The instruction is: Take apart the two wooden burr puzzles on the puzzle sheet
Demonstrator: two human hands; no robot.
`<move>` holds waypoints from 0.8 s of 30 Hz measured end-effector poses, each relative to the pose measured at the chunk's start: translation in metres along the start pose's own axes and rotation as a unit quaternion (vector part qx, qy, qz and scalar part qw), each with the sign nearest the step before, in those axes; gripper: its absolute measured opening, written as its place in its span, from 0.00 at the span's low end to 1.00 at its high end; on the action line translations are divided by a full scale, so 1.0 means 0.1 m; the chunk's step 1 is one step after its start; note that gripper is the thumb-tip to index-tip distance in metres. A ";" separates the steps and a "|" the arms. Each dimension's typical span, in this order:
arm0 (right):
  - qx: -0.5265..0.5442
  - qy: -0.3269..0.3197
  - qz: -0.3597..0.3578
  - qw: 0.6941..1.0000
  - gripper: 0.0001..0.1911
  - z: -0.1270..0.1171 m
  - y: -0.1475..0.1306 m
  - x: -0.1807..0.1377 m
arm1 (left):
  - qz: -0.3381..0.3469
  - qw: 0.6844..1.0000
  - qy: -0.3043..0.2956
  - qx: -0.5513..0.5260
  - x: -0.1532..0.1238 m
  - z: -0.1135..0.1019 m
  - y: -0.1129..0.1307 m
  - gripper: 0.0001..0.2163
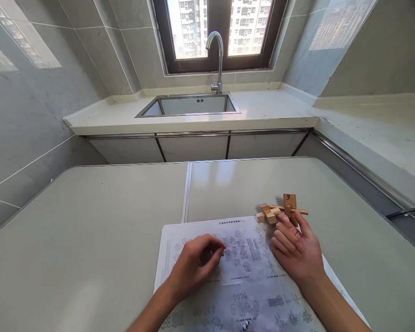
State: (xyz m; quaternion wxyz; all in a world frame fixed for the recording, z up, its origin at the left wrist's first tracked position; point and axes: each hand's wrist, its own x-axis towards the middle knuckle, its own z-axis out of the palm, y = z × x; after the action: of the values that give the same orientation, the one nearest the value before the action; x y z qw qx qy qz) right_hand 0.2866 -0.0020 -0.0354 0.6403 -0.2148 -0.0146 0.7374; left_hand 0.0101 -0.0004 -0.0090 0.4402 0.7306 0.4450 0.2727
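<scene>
meanwhile both hands rest empty on the sheet (pixel 242 276): left (pixel 193 263) loosely curled, right (pixel 295 249) fingers touching the wooden puzzle (pixel 280 211).

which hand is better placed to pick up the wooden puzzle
Probably the right hand: its fingertips already reach the wooden puzzle at the far right corner of the sheet. The left hand rests curled on the sheet, well to the puzzle's left, and holds nothing.
</scene>
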 end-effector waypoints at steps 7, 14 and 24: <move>0.031 -0.007 -0.019 0.999 0.12 -0.01 -0.06 0.00 | -0.003 1.000 -0.002 0.001 0.01 0.00 0.01 0.05; 0.005 -0.013 -0.047 0.999 0.08 0.03 -0.07 -0.01 | -0.002 1.000 -0.003 -0.001 -0.01 0.00 0.00 0.05; -0.398 0.041 -0.175 0.900 0.21 0.13 0.19 -0.06 | 0.004 1.000 -0.004 0.005 0.00 0.00 0.02 0.05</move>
State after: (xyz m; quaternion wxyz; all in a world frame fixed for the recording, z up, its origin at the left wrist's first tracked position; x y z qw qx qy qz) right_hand 0.2648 -0.0076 -0.0274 0.6205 -0.4755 -0.3177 0.5366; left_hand 0.0113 -0.0007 -0.0074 0.4374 0.7354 0.4418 0.2695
